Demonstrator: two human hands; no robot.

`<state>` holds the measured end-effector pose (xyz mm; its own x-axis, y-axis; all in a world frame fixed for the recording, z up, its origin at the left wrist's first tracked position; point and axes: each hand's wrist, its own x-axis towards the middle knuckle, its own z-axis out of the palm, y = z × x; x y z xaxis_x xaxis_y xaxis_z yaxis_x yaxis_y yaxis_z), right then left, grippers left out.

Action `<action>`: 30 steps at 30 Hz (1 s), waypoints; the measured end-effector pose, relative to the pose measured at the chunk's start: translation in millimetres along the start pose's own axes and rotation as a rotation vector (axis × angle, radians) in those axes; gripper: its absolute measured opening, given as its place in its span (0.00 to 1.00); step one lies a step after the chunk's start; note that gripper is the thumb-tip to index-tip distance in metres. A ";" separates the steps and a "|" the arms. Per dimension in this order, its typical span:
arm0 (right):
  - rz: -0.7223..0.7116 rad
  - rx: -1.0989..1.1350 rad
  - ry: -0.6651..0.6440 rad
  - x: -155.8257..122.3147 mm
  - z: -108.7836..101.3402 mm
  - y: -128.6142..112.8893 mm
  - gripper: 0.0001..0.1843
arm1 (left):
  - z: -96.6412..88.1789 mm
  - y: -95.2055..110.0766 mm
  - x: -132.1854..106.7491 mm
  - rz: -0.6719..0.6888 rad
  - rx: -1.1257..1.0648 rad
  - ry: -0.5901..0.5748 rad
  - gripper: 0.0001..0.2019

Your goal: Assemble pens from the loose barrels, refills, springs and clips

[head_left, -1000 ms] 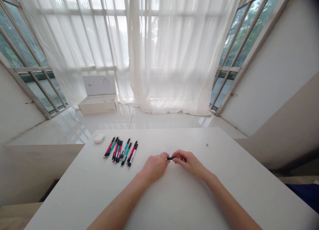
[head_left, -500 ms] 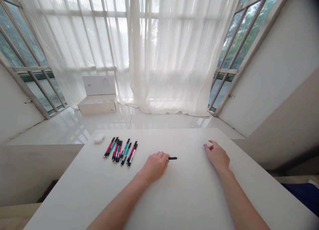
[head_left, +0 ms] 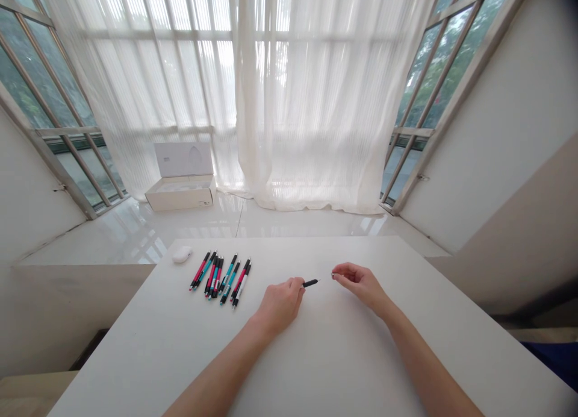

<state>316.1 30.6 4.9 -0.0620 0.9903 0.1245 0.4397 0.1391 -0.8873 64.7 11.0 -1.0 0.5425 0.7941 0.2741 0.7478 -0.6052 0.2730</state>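
Observation:
My left hand (head_left: 280, 302) is closed round a pen (head_left: 310, 282) whose black tip end sticks out to the right, just above the white table (head_left: 316, 357). My right hand (head_left: 361, 284) hovers a short way right of that tip, its thumb and forefinger pinched on a tiny part (head_left: 333, 275) I cannot make out. A small gap separates the pen tip from the pinched fingers. To the left lies a row of several pens (head_left: 221, 276) with red, teal and black barrels.
A small white oval object (head_left: 181, 254) rests near the table's far left corner. On the glossy floor by the window stands an open white box (head_left: 182, 184). Sheer curtains (head_left: 289, 91) hang over the window behind.
My right hand left the pen, reached to a small part at the table's far right, and has come back toward the pen tip with fingers pinched. My left hand kept holding the pen.

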 end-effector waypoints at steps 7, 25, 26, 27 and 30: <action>-0.030 -0.008 -0.111 -9.3 22.1 -18.1 0.17 | -2.0 0.6 0.3 0.001 0.011 -0.014 0.07; -0.109 -0.182 -0.071 -14.8 29.0 -35.8 0.17 | -3.7 -0.6 0.3 0.069 0.006 0.115 0.09; -0.114 -0.202 -0.073 -14.5 30.1 -35.0 0.17 | -3.0 -1.2 0.8 0.070 0.008 0.113 0.09; -0.124 -0.227 -0.081 -14.2 31.3 -33.7 0.17 | -2.3 -1.6 1.2 0.070 0.017 0.106 0.10; -0.175 -0.321 -0.123 -14.6 35.1 -28.4 0.21 | -0.3 -2.2 1.5 0.053 0.058 0.074 0.08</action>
<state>273.1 12.3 12.7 -0.2590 0.9470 0.1900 0.6699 0.3179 -0.6710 63.8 13.5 -0.9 0.5537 0.7536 0.3543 0.7409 -0.6400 0.2035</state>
